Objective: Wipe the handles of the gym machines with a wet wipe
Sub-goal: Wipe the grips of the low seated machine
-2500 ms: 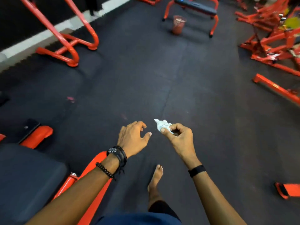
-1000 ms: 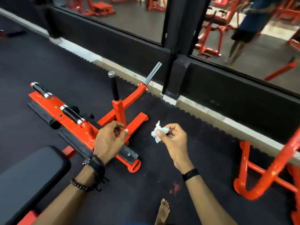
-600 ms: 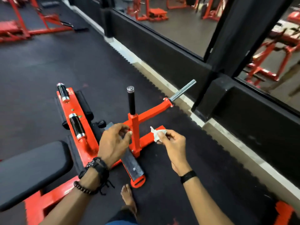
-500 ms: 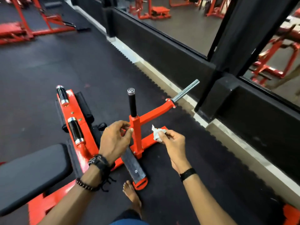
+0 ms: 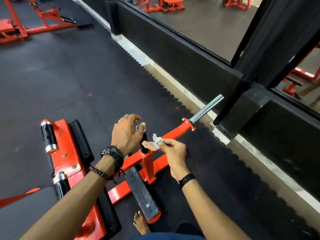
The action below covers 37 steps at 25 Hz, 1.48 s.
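above the red machine [image 5: 147, 163], the right hand [image 5: 173, 153] pinches a crumpled wet wipe [image 5: 156, 142] just beside the upright black handle [image 5: 143, 142], whose top the loosely curled left hand [image 5: 125, 134] touches.

Open floor mat [image 5: 72, 80] left of the upright handle [image 5: 144, 142]; orange arm [image 5: 174, 132] close on its right.
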### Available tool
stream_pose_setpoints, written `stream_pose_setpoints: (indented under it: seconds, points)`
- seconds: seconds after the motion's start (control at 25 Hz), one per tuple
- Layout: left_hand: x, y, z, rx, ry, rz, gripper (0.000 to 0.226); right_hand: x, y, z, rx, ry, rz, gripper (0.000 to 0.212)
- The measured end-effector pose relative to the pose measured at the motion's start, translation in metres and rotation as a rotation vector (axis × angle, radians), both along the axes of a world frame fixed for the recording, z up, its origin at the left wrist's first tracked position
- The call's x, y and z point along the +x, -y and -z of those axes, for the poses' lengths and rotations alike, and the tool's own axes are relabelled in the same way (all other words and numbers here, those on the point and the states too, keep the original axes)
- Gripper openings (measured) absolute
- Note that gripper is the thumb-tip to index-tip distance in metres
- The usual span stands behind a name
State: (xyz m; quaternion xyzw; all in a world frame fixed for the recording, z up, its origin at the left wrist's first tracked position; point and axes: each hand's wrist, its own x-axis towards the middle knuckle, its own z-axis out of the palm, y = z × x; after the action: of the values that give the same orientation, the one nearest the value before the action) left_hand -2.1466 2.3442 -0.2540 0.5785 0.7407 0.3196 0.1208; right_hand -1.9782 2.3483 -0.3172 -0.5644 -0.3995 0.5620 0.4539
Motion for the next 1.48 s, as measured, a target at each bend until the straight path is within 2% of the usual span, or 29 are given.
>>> stream_pose_setpoints:
  seconds: [0.12,0.28,0.4,0.56,0.68,0.92,1.04,1.12,1.24,1.32,1.48]
  points:
    - [-0.002,-0.033,0.005,-0.044,-0.005,-0.008,0.064,-0.006,-0.026,0.002,-0.023,-0.074,-0.036,0.01]
    - [0.0,-0.066,0.015,-0.139,-0.037,-0.126,0.063,-0.027,-0.056,0.001,0.025,-0.172,-0.155,0.011]
    - [0.006,-0.083,0.024,-0.212,-0.035,-0.118,0.077,-0.043,-0.059,0.015,0.044,-0.188,-0.279,0.009]
    - [0.011,-0.093,0.038,-0.273,-0.078,-0.169,0.073,-0.041,-0.057,0.044,0.156,-0.074,-0.302,0.019]
    - [0.013,-0.09,0.035,-0.246,-0.153,-0.178,0.07,-0.04,-0.053,0.068,0.23,0.141,-0.259,0.008]
    - [0.014,-0.09,0.035,-0.236,-0.147,-0.197,0.046,-0.038,-0.057,0.127,-0.029,0.304,-0.334,0.011]
    - [0.012,-0.089,0.036,-0.221,-0.145,-0.226,0.044,-0.042,-0.062,0.112,-0.117,0.205,-0.298,0.013]
    - [0.012,-0.088,0.037,-0.218,-0.152,-0.231,0.047,-0.046,-0.069,0.075,-0.04,0.054,-0.298,0.019]
    - [0.013,-0.09,0.036,-0.23,-0.132,-0.244,0.044,-0.043,-0.076,0.03,0.142,-0.123,-0.431,0.015]
    - [0.014,-0.09,0.036,-0.231,-0.125,-0.258,0.041,-0.042,-0.081,0.042,0.171,-0.071,-0.449,0.014]
    - [0.015,-0.09,0.034,-0.23,-0.142,-0.264,0.04,-0.042,-0.089,0.115,0.026,0.305,-0.569,0.028]
